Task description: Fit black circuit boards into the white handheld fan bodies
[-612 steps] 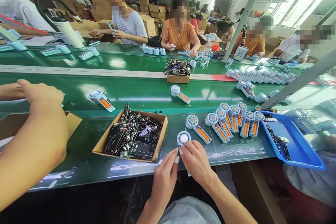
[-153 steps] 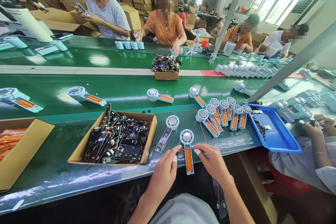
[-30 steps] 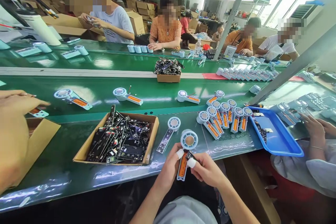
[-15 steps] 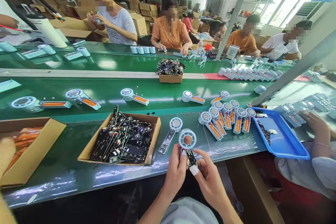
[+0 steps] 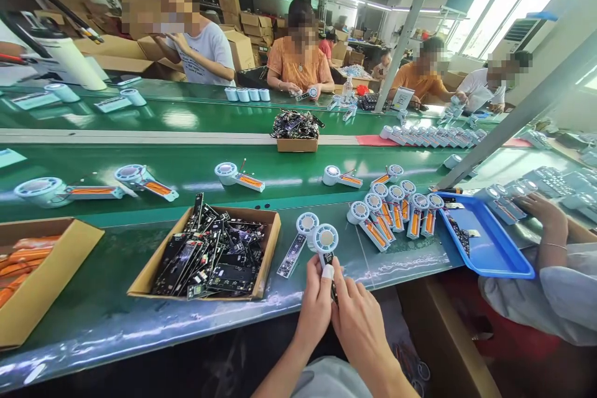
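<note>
Both my hands are closed around the handle of a light-blue fan unit (image 5: 326,239) with a round head, held over the table's front edge. My left hand (image 5: 317,295) grips it from the left, its white-wrapped thumb on top. From the right, my right hand (image 5: 357,317) presses its fingers on the handle, where a strip of black circuit board (image 5: 329,257) shows. Most of the handle is hidden by the fingers. Just left of it, another fan unit (image 5: 292,255) lies with its board showing. A cardboard box of black circuit boards (image 5: 273,255) stands further left.
Several fan units (image 5: 373,233) with orange cells lie to the right, beside a blue tray (image 5: 501,252). An open box (image 5: 56,280) of orange cells is at the left. More units lie along the green belt (image 5: 196,165). A co-worker's hand (image 5: 541,208) is at the right; people sit opposite.
My right hand has moved in against my left, its spread fingers now closed on the handle. The board lies more in line with the handle. The view has shifted slightly.
</note>
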Motion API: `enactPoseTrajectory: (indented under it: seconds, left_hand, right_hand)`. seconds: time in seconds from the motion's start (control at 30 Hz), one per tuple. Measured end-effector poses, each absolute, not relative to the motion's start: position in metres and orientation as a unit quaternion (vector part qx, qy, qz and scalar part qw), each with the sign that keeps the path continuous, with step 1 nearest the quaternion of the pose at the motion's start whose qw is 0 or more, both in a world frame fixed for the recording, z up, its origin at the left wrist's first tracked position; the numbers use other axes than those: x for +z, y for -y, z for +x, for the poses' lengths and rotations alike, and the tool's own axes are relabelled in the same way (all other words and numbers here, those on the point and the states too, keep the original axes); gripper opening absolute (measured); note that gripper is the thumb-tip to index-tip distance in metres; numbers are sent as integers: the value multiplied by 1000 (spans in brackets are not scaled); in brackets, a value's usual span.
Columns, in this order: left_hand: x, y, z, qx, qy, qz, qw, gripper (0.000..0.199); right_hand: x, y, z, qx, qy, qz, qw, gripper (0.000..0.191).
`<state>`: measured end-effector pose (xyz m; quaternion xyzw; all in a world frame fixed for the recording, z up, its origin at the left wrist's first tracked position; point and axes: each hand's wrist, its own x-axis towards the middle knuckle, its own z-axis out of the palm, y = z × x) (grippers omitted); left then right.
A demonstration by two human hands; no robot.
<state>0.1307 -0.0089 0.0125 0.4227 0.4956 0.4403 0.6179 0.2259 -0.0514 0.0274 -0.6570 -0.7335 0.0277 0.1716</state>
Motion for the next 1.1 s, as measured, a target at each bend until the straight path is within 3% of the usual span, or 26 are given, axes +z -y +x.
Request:
enactPoseTrajectory:
  seconds: [0.13,0.3,0.37,0.5,0.63,0.8,1.0,1.1]
  left_hand:
    - [18,-1,115,403,-479,511,589,34]
    - [20,-26,81,458,-555,646,255,24]
    - [17,-32,75,431,-591,655,188,25]
    - [20,-34,78,368,-582,667,284,31]
    - [25,-33,81,402,-529,651,368,41]
    - [-2,-24,76,479,-510,650,296,37]
    - [-40,-14,84,365,-528,744,185,39]
    - [-42,-16,84,366,-528,748,167,41]
  right_hand:
    - [15,47,236,59,720,-652,230,72]
    - [1,34,249,27,685,-686,242,66]
    - [-1,26,249,2,703,-679,212,60]
    - [7,8,231,17,730,-661,171,33]
    - [18,-16,200,13,692,-712,117,23]
    - [34,-75,188,11,684,-722,102,16]
    - [65,-204,197,-2,646,-756,108,32]
    - [70,-251,200,9,631,-770,89,34]
